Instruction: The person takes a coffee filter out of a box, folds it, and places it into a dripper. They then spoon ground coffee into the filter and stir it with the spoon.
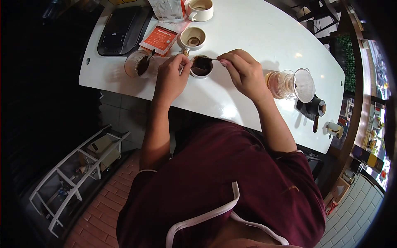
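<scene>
A small white cup (202, 77) with dark brown contents, which look like coffee grounds, stands on the table between my hands. My left hand (173, 78) is closed at its left side, thumb and fingers pinched at the rim or handle; the exact grip is partly hidden. My right hand (245, 73) pinches the thin handle of a spoon (213, 60), whose far end dips into that cup. Just behind is a cream cup (192, 39) with brown residue inside. A glass (133, 64) with dark grounds and a spoon in it is left of my left hand.
On the white table (248, 35) lie a black scale (122, 31), an orange coffee card (160, 38), a bag (167, 10) and another cream cup (201, 12). To the right stand a glass server with dripper (285, 84), a black-and-wood portafilter-like tool (316, 107) and a mug (334, 130).
</scene>
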A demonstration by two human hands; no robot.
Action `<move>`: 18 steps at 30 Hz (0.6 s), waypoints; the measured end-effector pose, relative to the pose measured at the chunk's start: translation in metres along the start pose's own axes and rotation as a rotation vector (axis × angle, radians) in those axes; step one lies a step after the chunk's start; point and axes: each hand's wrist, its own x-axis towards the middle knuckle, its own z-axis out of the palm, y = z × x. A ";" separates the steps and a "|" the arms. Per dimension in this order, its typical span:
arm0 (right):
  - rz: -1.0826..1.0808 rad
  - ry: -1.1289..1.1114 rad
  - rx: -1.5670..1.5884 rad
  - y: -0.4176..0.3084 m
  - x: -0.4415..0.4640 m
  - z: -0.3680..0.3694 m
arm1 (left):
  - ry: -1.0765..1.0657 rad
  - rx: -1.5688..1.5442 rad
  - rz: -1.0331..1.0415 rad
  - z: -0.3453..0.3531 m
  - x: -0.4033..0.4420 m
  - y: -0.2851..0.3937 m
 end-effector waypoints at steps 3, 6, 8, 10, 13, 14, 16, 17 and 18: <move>0.016 0.019 -0.008 -0.004 -0.002 -0.003 | -0.004 -0.007 0.035 -0.001 0.000 0.000; -0.007 -0.007 0.015 -0.006 -0.004 -0.001 | -0.015 -0.019 0.034 -0.002 -0.001 0.002; -0.030 -0.035 0.022 -0.004 -0.004 0.002 | -0.019 -0.015 0.034 -0.002 -0.002 0.003; -0.054 -0.065 0.032 0.000 -0.004 0.005 | -0.019 -0.031 0.020 -0.002 -0.003 0.004; -0.039 -0.134 0.039 0.004 -0.005 0.004 | -0.011 -0.029 0.012 -0.002 -0.003 0.005; -0.048 -0.169 0.041 0.005 -0.004 0.001 | -0.009 -0.028 0.010 -0.002 -0.003 0.005; -0.057 -0.206 0.042 0.004 -0.001 -0.006 | -0.006 -0.015 -0.013 -0.002 -0.003 0.004; -0.067 -0.225 0.039 0.002 0.000 -0.011 | -0.005 -0.015 -0.015 -0.001 -0.004 0.004; -0.078 -0.243 0.036 0.001 0.001 -0.013 | -0.003 -0.015 -0.020 -0.001 -0.004 0.003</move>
